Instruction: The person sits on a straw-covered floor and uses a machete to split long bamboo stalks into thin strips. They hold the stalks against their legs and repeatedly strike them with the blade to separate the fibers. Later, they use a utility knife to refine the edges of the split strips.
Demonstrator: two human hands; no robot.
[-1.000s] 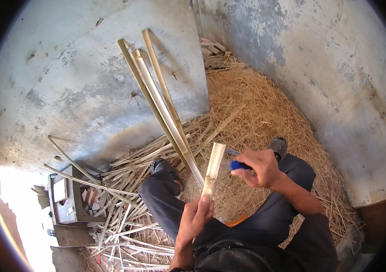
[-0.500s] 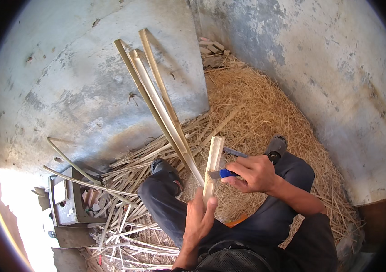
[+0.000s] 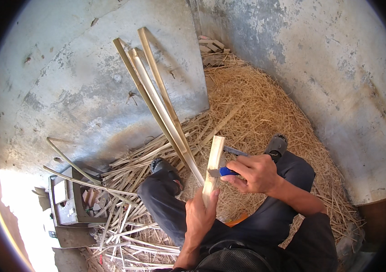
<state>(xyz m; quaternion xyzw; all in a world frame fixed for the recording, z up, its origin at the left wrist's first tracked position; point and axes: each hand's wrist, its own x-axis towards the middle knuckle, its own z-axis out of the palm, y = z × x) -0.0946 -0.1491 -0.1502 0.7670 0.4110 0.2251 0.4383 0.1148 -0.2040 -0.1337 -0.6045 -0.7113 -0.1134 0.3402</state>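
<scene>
My left hand (image 3: 200, 216) is closed around the lower end of a short, pale split bamboo piece (image 3: 215, 152), with the thumb along its right side. The piece stands up from my grip, tilted slightly right. In my right hand (image 3: 257, 174) is a blue-handled knife (image 3: 227, 171). Its short grey blade lies across the bamboo's lower half, touching it just above my left thumb. Behind my right fingers a dark flat bar (image 3: 236, 151) shows in part; what it belongs to is hidden.
Long bamboo strips (image 3: 154, 95) lean on the stained wall (image 3: 79, 68) ahead. Thin shavings (image 3: 256, 99) heap up at the far right, and cut strips (image 3: 125, 181) lie on the left. Beside them stands an open box (image 3: 72, 206) with scraps inside. My bent legs (image 3: 163, 206) flank the work.
The bamboo piece has turned slightly in my left hand, so its grooved face shows less and a plainer face shows. My right hand and the knife have barely moved.
</scene>
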